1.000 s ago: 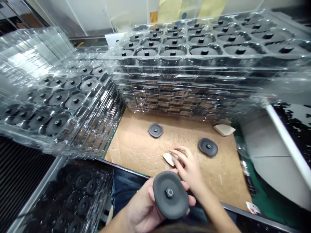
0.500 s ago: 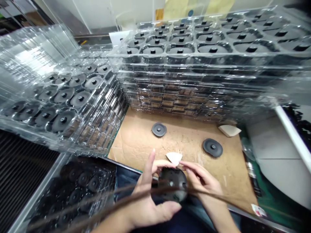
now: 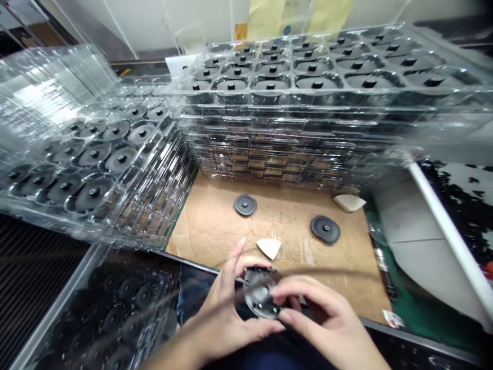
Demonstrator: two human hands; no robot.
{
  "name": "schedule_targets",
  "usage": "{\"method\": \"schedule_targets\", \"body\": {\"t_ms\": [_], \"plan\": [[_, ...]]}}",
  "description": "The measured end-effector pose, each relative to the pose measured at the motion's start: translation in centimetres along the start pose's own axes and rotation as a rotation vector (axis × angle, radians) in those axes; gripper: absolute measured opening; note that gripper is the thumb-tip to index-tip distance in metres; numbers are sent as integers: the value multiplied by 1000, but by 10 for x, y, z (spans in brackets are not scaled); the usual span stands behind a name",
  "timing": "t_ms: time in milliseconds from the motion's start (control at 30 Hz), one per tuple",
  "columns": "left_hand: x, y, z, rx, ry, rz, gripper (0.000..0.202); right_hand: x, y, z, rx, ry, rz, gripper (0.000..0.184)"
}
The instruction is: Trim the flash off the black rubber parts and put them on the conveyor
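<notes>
My left hand (image 3: 227, 303) grips a round black plastic disc (image 3: 257, 295) by its edge, thumb below and fingers behind. Small raised pegs show on the face turned toward me. My right hand (image 3: 319, 313) is closed at the disc's right side, fingertips against its face; whether a small part sits between them I cannot make out. Just beyond the disc, a white triangular pad (image 3: 269, 247) lies on the cardboard (image 3: 215, 231). Two similar dark discs rest there, one (image 3: 245, 204) at the back left and another (image 3: 325, 229) to the right.
Stacked clear trays full of dark discs stand at the left (image 3: 154, 180) and the back (image 3: 277, 123). Another tray of discs (image 3: 115, 308) sits low at left. A second pad (image 3: 349, 202) lies back right, beside a white bin (image 3: 435, 246) with black parts. Blurred strands cross the view.
My right hand has moved from near the white pad onto the disc's face. The disc has tilted, showing its pegs. The view has shifted slightly.
</notes>
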State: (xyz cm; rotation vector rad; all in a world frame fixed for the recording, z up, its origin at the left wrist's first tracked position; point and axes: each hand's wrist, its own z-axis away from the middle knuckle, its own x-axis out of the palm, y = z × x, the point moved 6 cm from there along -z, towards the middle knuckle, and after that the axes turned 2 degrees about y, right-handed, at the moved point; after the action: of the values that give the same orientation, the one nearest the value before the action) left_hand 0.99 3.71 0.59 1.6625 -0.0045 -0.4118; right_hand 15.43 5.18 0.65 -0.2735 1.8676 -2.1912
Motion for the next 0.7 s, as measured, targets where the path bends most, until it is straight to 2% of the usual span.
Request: {"method": "schedule_targets", "body": {"t_ms": [100, 167, 233, 367, 467, 600, 700], "plan": [[1, -11, 1, -183, -39, 36, 86, 5, 17, -2, 206, 44, -282, 12], [0, -18, 2, -304, -48, 98, 56, 7, 35, -3, 342, 95, -474, 25], [-3, -25, 5, -428, -24, 190, 27, 12, 49, -9, 378, 61, -510, 35], [-13, -33, 13, -570, 76, 333, 31, 23, 60, -33, 308, -62, -336, 35], [-19, -36, 20, -604, 172, 407, 44, 22, 49, -57, 159, -99, -154, 27], [-26, -37, 34, -624, 350, 477, 50, -3, 33, -92, -74, -7, 90, 18], [-29, -36, 43, -636, 465, 487, 49, -24, 44, -116, -145, 63, 213, 15]]}}
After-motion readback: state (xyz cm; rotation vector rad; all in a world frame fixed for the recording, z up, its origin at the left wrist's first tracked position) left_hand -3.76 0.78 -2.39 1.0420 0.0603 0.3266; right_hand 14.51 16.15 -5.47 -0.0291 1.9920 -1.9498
